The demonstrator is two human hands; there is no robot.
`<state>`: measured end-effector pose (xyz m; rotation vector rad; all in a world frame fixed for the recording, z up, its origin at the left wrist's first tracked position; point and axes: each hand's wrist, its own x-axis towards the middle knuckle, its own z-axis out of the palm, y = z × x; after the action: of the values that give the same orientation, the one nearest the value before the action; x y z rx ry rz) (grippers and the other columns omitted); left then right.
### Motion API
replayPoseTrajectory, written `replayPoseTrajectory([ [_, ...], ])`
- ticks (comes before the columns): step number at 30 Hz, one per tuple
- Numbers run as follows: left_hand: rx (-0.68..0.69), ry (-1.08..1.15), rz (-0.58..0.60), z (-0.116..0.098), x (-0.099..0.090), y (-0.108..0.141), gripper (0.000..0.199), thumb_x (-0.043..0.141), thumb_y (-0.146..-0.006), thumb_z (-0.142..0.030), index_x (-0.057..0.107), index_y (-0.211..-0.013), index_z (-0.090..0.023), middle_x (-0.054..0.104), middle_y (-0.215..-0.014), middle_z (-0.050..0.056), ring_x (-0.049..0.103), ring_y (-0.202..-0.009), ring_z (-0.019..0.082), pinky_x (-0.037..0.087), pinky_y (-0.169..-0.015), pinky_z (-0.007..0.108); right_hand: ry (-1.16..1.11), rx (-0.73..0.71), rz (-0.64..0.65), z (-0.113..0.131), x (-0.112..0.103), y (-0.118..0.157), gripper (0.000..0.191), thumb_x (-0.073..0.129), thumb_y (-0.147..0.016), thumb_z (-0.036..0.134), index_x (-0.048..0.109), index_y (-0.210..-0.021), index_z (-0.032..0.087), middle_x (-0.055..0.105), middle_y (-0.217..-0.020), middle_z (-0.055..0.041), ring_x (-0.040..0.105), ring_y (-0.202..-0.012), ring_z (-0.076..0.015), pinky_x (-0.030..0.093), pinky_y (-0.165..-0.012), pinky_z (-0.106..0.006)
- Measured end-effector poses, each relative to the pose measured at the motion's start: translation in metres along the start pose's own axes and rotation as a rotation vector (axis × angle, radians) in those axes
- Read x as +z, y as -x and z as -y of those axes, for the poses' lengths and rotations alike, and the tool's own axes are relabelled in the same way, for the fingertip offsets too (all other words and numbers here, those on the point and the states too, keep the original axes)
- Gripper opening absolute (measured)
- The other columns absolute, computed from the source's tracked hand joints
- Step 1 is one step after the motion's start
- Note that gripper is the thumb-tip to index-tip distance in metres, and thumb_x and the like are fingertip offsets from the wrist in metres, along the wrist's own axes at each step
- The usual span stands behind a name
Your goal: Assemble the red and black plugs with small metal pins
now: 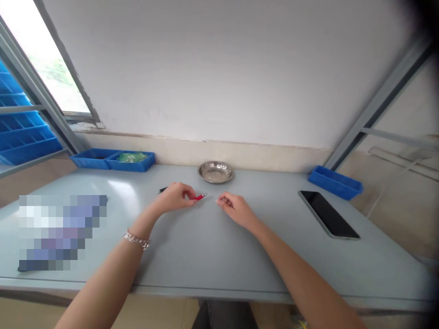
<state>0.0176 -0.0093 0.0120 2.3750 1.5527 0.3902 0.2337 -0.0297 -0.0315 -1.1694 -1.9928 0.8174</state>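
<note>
Between the thumb and fingers of my left hand (pixel 177 197) is a red pen (pixel 200 197), its silvery tip pointing right toward my other hand. A small dark object (pixel 163 189) lies on the table just behind my left hand, partly hidden by it. My right hand (pixel 233 208) is a short way to the right of the pen tip, its fingers curled and thumb drawn in; whether anything small is between them I cannot make out. Beyond both hands, a round metal dish (pixel 216 172) rests near the wall.
Two blue bins stand at the back left, one (pixel 131 161) holding green-white packets. At the right are another blue bin (pixel 335 183) and a dark-screened tablet (pixel 329 214). A blurred-out flat item (pixel 63 233) lies on the grey table (pixel 206 260) at left.
</note>
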Motion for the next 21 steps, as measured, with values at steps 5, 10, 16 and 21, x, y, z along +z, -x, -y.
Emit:
replayPoseTrajectory([
  [5, 0.163, 0.153, 0.024, -0.02, 0.016, 0.0, 0.015, 0.053, -0.064, -0.025, 0.064, -0.071, -0.017, 0.058, -0.056, -0.004, 0.044, -0.05, 0.007, 0.034, -0.051, 0.018, -0.06, -0.014, 0.038, 0.006, 0.004, 0.002, 0.027, 0.041, -0.08, 0.04, 0.049, -0.066, 0.018, 0.049, -0.058, 0.0029, 0.04, -0.051, -0.0081, 0.032, -0.049, -0.02],
  [10, 0.206, 0.189, -0.002, -0.025, 0.024, 0.0, 0.016, 0.052, -0.065, -0.024, 0.064, -0.073, -0.017, 0.056, -0.056, -0.004, 0.042, -0.05, 0.007, 0.033, -0.049, 0.018, -0.092, -0.001, 0.024, 0.007, 0.002, 0.002, 0.033, 0.039, -0.081, 0.043, 0.045, -0.06, 0.018, 0.046, -0.054, 0.0034, 0.038, -0.049, -0.0079, 0.03, -0.049, -0.02],
  [16, 0.227, 0.167, -0.11, -0.026, 0.031, -0.002, 0.021, 0.052, -0.071, -0.032, 0.063, -0.081, -0.017, 0.061, -0.067, 0.0, 0.049, -0.057, 0.009, 0.037, -0.055, 0.02, -0.136, 0.053, -0.055, -0.001, 0.001, -0.003, 0.038, 0.036, -0.081, 0.046, 0.044, -0.057, 0.018, 0.046, -0.051, 0.0022, 0.041, -0.048, -0.0089, 0.032, -0.049, -0.021],
  [21, 0.226, 0.133, -0.129, -0.024, 0.035, -0.003, 0.026, 0.048, -0.077, -0.037, 0.063, -0.083, -0.017, 0.063, -0.065, 0.001, 0.051, -0.055, 0.009, 0.037, -0.056, 0.02, -0.076, 0.08, -0.156, -0.003, -0.001, -0.003, 0.043, 0.034, -0.082, 0.048, 0.041, -0.052, 0.018, 0.043, -0.047, 0.0023, 0.04, -0.046, -0.0091, 0.032, -0.05, -0.021],
])
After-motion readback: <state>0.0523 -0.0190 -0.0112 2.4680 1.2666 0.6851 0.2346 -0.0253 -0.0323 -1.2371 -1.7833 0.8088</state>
